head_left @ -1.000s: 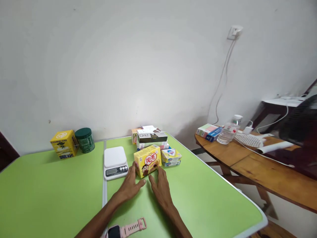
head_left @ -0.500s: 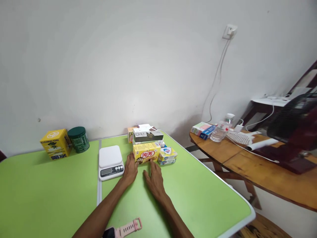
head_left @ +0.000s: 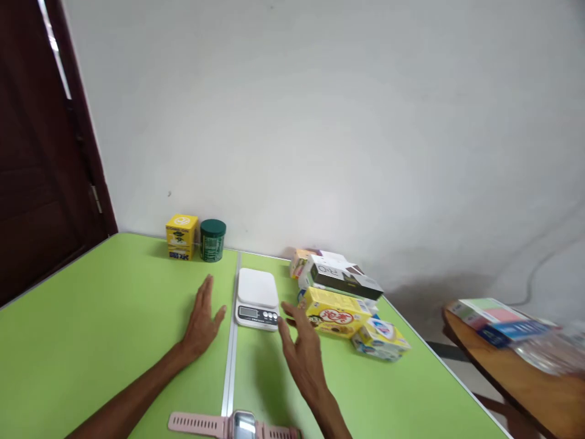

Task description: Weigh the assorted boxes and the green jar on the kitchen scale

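My left hand (head_left: pixel 201 323) is open over the green table, left of the white kitchen scale (head_left: pixel 257 289), holding nothing. My right hand (head_left: pixel 301 344) is raised with fingers apart at the scale's lower right corner, near the yellow box (head_left: pixel 338 314) with red Chinese lettering, and appears to hold nothing. Whether it touches the scale cannot be made out. Beside the yellow box sits a smaller yellow and white box (head_left: pixel 381 338). Behind lies a white and black box (head_left: pixel 347 280). In front, a smartwatch with a pink strap (head_left: pixel 196 422) lies at the bottom edge.
A yellow box with a hat picture (head_left: pixel 181 239) and a green lidded canister (head_left: pixel 212 242) stand at the back left by the wall. A metal seam (head_left: pixel 229 366) crosses the green tabletop (head_left: pixel 137 311). At right, a wooden table (head_left: pixel 516 381) carries boxes and a blurred clear bottle.
The view has swung left. Both hands have come away from the yellow box; my left hand has moved left past the scale, and my right hand has lifted toward the scale's corner.
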`<state>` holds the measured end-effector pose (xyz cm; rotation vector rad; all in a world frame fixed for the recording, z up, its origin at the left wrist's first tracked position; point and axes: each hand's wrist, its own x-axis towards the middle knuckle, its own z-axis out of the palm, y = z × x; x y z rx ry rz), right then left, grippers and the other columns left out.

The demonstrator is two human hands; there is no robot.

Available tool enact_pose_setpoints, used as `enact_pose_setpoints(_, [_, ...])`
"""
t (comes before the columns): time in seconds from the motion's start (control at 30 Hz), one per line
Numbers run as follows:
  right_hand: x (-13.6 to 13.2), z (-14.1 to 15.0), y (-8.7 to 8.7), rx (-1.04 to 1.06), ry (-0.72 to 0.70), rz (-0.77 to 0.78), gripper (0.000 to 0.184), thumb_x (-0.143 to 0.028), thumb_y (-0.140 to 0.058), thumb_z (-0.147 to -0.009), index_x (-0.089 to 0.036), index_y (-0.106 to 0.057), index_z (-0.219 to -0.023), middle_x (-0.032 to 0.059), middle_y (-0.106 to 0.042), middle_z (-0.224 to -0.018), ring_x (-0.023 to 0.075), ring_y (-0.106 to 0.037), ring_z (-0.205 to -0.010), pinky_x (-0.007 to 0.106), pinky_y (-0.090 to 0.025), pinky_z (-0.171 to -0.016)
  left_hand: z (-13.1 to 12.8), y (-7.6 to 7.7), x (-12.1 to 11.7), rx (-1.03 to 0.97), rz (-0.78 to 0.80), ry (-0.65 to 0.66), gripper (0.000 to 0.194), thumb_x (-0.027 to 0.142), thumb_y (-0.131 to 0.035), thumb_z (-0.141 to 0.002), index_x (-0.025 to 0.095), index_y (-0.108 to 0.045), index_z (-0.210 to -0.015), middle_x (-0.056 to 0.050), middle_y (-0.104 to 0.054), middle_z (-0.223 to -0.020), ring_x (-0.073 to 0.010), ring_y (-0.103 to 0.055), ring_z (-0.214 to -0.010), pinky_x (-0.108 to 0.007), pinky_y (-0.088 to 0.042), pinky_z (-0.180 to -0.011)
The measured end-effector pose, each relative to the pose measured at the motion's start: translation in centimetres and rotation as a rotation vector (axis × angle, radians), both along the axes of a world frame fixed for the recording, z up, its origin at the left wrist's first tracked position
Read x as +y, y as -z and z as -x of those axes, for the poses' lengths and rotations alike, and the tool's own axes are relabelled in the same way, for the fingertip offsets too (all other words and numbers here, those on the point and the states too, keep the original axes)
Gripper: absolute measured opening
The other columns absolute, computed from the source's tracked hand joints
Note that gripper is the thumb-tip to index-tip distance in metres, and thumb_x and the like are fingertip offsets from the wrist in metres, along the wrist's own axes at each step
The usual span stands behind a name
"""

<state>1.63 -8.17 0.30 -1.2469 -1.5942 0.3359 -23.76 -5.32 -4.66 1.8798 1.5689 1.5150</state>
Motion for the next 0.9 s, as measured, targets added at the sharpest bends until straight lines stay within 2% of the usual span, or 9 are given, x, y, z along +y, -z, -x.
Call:
enact_pose_setpoints(0.07, [1.2, 5.1, -0.4, 0.048, -0.174, 0.072, 0.032, -0.04, -0.055, -0.099, -0.021, -0.068, -0.122, 0.0129, -0.072, -0.123, 0.027, -0.071, -0.109, 0.045, -0.059, -0.096, 3.8, 1.3, 2.0, -0.041, 0.086, -0.171, 0.08, 0.036, -0.059, -0.093, 0.013, -0.025, -0.16, -0.023, -0.033, -0.165, -0.0376, -0.03, -0.156, -0.063, -0.027, -0.127])
enact_pose_setpoints(0.17, [3.5, 12.8, 1.6, 0.091, -0.352, 0.21, 0.039, -0.038, -0.057, -0.096, -0.019, -0.062, -0.13, 0.0141, -0.069, -0.131, 0.0265, -0.069, -0.116, 0.043, -0.059, -0.097, 7.6, 2.4, 5.1, -0.063, 0.155, -0.274, 0.088, 0.038, -0.064, -0.088, 0.001, -0.024, -0.157, -0.032, -0.03, -0.162, -0.0415, -0.03, -0.155, -0.061, -0.027, -0.127])
enact_pose_setpoints(0.23, [5.2, 17.2, 3.8, 0.076, -0.357, 0.262, 0.049, -0.036, -0.059, -0.092, -0.017, -0.058, -0.137, 0.0166, -0.064, -0.138, 0.0291, -0.064, -0.125, 0.046, -0.056, -0.103, 9.1, 2.2, 7.2, -0.103, 0.154, -0.322, 0.094, 0.035, -0.069, -0.083, 0.0, -0.024, -0.157, -0.033, -0.029, -0.161, -0.0423, -0.03, -0.155, -0.059, -0.027, -0.127])
enact_pose_setpoints(0.33, [8.0, 21.7, 6.6, 0.039, -0.238, 0.225, 0.055, -0.03, -0.053, -0.091, -0.015, -0.051, -0.144, 0.019, -0.057, -0.146, 0.0317, -0.052, -0.139, 0.053, -0.043, -0.116, 10.5, 1.2, 10.4, -0.178, 0.132, -0.41, 0.105, 0.033, -0.079, -0.074, 0.004, -0.021, -0.157, -0.032, -0.03, -0.161, -0.0432, -0.029, -0.155, -0.059, -0.027, -0.126])
enact_pose_setpoints(0.4, [10.1, 23.2, 7.5, 0.027, -0.163, 0.194, 0.059, -0.027, -0.048, -0.091, -0.012, -0.046, -0.147, 0.0209, -0.053, -0.148, 0.0325, -0.047, -0.141, 0.056, -0.037, -0.12, 10.9, 0.7, 12.5, -0.203, 0.12, -0.465, 0.116, 0.034, -0.085, -0.068, 0.005, -0.018, -0.158, -0.032, -0.029, -0.162, -0.0439, -0.026, -0.156, -0.059, -0.025, -0.126])
enact_pose_setpoints(0.53, [14.1, 24.4, 7.9, -0.037, -0.095, 0.186, 0.062, -0.023, -0.046, -0.088, -0.006, -0.043, -0.147, 0.0245, -0.053, -0.142, 0.0336, -0.048, -0.137, 0.053, -0.038, -0.118, 10.9, -0.1, 16.1, -0.204, 0.133, -0.584, 0.128, 0.036, -0.091, -0.063, 0.001, -0.012, -0.158, -0.036, -0.025, -0.162, -0.0456, -0.024, -0.156, -0.058, -0.026, -0.126])
enact_pose_setpoints(0.67, [16.6, 24.8, 8.2, -0.109, -0.075, 0.165, 0.06, -0.021, -0.047, -0.086, -0.008, -0.045, -0.145, 0.0235, -0.055, -0.136, 0.0332, -0.05, -0.133, 0.051, -0.041, -0.114, 10.9, -0.8, 18.5, -0.158, 0.172, -0.691, 0.127, 0.036, -0.091, -0.063, -0.004, -0.013, -0.156, -0.037, -0.041, -0.151, -0.0463, -0.043, -0.144, -0.055, -0.037, -0.119])
enact_pose_setpoints(0.8, [17.3, 25.3, 8.5, -0.141, -0.076, 0.161, 0.061, -0.019, -0.048, -0.085, -0.009, -0.045, -0.145, 0.0229, -0.055, -0.137, 0.0337, -0.049, -0.133, 0.051, -0.043, -0.113, 10.9, -1.1, 18.9, -0.123, 0.187, -0.756, 0.112, 0.037, -0.088, -0.065, -0.001, -0.027, -0.151, -0.031, -0.056, -0.134, -0.045, -0.056, -0.129, -0.053, -0.045, -0.109])
enact_pose_setpoints(0.9, [17.1, 25.6, 8.5, -0.17, -0.112, 0.179, 0.065, -0.019, -0.05, -0.083, -0.007, -0.045, -0.147, 0.0241, -0.053, -0.142, 0.0346, -0.047, -0.137, 0.052, -0.04, -0.116, 10.7, -1.3, 17.7, -0.103, 0.195, -0.762, 0.097, 0.037, -0.086, -0.065, 0.004, -0.036, -0.143, -0.027, -0.059, -0.129, -0.0438, -0.058, -0.127, -0.053, -0.046, -0.106])
